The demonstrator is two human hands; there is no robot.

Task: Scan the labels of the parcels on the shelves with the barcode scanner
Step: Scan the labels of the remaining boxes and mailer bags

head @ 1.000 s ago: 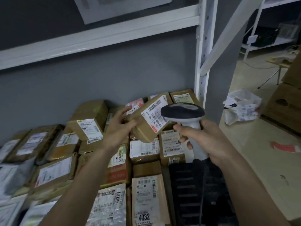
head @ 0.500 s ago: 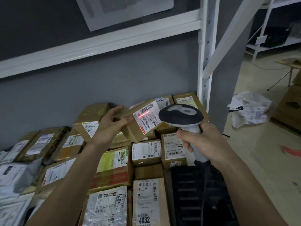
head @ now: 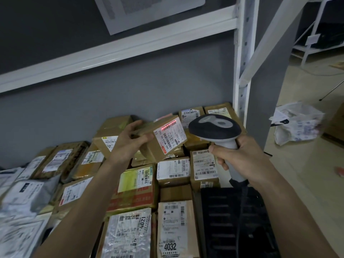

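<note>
Left grip (head: 130, 141) held a small box (head: 160, 140) tilted, label (head: 170, 135) w/ red scan line; right grip (head: 240, 155) clasped the scanner (head: 215, 128) handle, head beside label.

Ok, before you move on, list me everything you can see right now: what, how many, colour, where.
Held parcel: one, brown carton, white label, red scan line across its barcode; lifted over the pile.
Barcode scanner: one, dark head, grey handle; right of that parcel.
Parcels on shelf: many, brown cartons plus grey and silver bags; too many to count.
Shelf frame: white, above and right.
Black crate: one, bottom right.
White bag: one, on floor, right.
Left hand: holds the lifted parcel.
Right hand: grips the scanner handle.
</note>
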